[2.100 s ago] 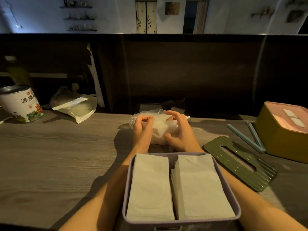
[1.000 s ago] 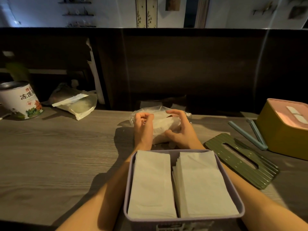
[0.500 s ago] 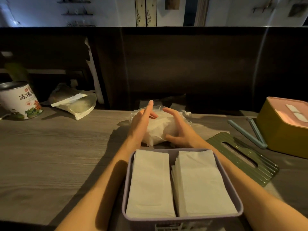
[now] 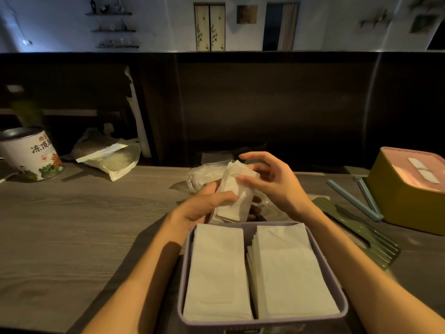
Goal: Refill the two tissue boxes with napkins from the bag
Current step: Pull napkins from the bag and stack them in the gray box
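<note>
Change: napkin stack (image 4: 234, 196) now lifted out of the bag (image 4: 204, 175), which it was inside a moment ago
Left hand (image 4: 204, 204): fingers gripping the stack
Right hand (image 4: 274, 182): fingertips steadying it, loosely curled
Open box (image 4: 262, 320): 6 o'clock, two piles in, nearly full
Yellow box (image 4: 407, 201): 3 o'clock, lidded

Matt wood-grain table (image 4: 72, 225); crinkly clear plastic bag (image 4: 204, 174).

I see both forearms reaching away from me, converging toward the middle. My left hand (image 4: 204, 203) grips a folded napkin stack (image 4: 234, 196), thumb curled over its near face. My right hand (image 4: 274, 182) touches the stack's far right side, fingers loosely bent.
</note>
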`<action>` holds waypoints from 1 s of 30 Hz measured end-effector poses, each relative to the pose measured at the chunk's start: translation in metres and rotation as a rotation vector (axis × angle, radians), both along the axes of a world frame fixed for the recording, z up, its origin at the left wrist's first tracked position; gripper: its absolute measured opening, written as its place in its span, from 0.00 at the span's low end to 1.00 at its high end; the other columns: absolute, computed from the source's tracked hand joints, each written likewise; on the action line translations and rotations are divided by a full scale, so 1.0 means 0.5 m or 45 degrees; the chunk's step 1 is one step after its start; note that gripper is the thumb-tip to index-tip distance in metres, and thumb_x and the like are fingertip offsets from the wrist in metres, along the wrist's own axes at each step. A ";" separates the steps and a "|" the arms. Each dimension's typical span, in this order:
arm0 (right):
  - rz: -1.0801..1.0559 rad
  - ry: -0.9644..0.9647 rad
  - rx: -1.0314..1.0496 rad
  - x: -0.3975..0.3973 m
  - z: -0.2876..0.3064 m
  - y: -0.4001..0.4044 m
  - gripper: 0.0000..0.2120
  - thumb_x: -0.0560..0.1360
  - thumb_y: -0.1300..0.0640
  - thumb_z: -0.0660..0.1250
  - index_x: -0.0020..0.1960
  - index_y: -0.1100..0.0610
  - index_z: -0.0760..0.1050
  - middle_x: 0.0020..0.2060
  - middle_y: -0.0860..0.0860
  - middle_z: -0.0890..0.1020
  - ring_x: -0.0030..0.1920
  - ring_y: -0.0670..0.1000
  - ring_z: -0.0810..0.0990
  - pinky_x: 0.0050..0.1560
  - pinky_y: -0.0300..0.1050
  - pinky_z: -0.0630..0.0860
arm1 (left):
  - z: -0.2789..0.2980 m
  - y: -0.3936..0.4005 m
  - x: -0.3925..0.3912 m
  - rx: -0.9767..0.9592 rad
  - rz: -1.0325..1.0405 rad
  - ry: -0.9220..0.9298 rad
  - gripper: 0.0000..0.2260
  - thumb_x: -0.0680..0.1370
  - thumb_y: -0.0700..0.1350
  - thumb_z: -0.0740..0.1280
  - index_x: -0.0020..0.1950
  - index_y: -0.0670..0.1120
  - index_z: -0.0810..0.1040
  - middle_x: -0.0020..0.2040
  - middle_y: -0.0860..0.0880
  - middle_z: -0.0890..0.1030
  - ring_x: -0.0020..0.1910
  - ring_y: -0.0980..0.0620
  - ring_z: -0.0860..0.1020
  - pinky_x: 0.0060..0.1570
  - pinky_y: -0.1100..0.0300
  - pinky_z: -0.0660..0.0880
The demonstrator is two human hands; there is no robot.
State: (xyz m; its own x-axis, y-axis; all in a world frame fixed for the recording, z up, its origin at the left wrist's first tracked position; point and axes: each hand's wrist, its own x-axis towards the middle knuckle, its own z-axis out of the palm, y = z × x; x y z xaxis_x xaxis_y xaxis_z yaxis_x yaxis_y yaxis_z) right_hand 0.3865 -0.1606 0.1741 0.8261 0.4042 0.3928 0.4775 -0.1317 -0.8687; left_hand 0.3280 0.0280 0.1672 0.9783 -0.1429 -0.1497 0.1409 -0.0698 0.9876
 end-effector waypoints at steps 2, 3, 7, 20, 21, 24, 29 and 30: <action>-0.032 -0.062 -0.011 -0.005 0.002 0.006 0.22 0.75 0.54 0.75 0.67 0.49 0.76 0.56 0.47 0.83 0.58 0.46 0.82 0.53 0.44 0.84 | -0.004 -0.006 0.001 -0.034 0.016 0.038 0.29 0.69 0.51 0.73 0.70 0.52 0.72 0.60 0.45 0.83 0.58 0.46 0.82 0.61 0.45 0.78; -0.063 -0.103 -0.011 -0.006 0.002 0.008 0.21 0.76 0.54 0.75 0.67 0.51 0.75 0.57 0.46 0.82 0.58 0.45 0.82 0.52 0.40 0.83 | -0.008 -0.008 0.003 -0.064 0.030 0.053 0.28 0.71 0.51 0.73 0.70 0.51 0.72 0.59 0.44 0.83 0.57 0.45 0.83 0.60 0.45 0.78; -0.187 -0.269 -0.053 0.000 0.001 0.007 0.16 0.77 0.50 0.73 0.63 0.50 0.76 0.57 0.44 0.80 0.55 0.42 0.80 0.50 0.30 0.78 | -0.009 -0.016 0.001 -0.462 0.121 0.120 0.21 0.78 0.56 0.68 0.69 0.50 0.74 0.60 0.41 0.83 0.59 0.42 0.82 0.59 0.44 0.79; 0.020 -0.857 -0.794 0.003 -0.039 0.038 0.20 0.70 0.51 0.80 0.58 0.44 0.77 0.63 0.44 0.64 0.57 0.45 0.70 0.51 0.26 0.64 | -0.027 -0.008 -0.002 0.177 0.637 -0.234 0.21 0.79 0.41 0.70 0.72 0.49 0.72 0.64 0.50 0.77 0.58 0.58 0.72 0.42 0.74 0.66; 0.001 -0.871 -0.792 0.002 -0.039 0.041 0.19 0.70 0.52 0.80 0.57 0.44 0.78 0.62 0.44 0.64 0.57 0.46 0.71 0.51 0.26 0.63 | -0.029 -0.011 -0.004 0.259 0.624 -0.264 0.21 0.79 0.41 0.70 0.71 0.49 0.73 0.62 0.51 0.77 0.56 0.58 0.72 0.44 0.73 0.66; -0.034 -0.906 -0.672 0.002 -0.041 0.044 0.13 0.70 0.53 0.80 0.52 0.45 0.82 0.59 0.45 0.67 0.55 0.45 0.70 0.52 0.30 0.65 | -0.025 -0.019 -0.006 0.323 0.620 -0.290 0.14 0.80 0.47 0.68 0.66 0.50 0.75 0.50 0.56 0.76 0.47 0.60 0.73 0.40 0.68 0.66; 0.103 -0.705 -0.542 -0.005 -0.025 0.041 0.07 0.74 0.50 0.76 0.51 0.48 0.83 0.59 0.45 0.76 0.58 0.44 0.74 0.56 0.32 0.70 | -0.016 -0.012 0.001 0.259 0.639 -0.186 0.09 0.81 0.47 0.67 0.60 0.46 0.78 0.43 0.55 0.76 0.41 0.59 0.73 0.30 0.68 0.69; 0.180 -0.625 -0.506 -0.007 -0.014 0.035 0.07 0.74 0.51 0.75 0.52 0.50 0.83 0.57 0.44 0.79 0.58 0.44 0.77 0.56 0.34 0.73 | -0.005 -0.014 0.003 0.141 0.660 -0.105 0.07 0.81 0.45 0.67 0.59 0.46 0.76 0.43 0.54 0.75 0.40 0.59 0.73 0.28 0.69 0.70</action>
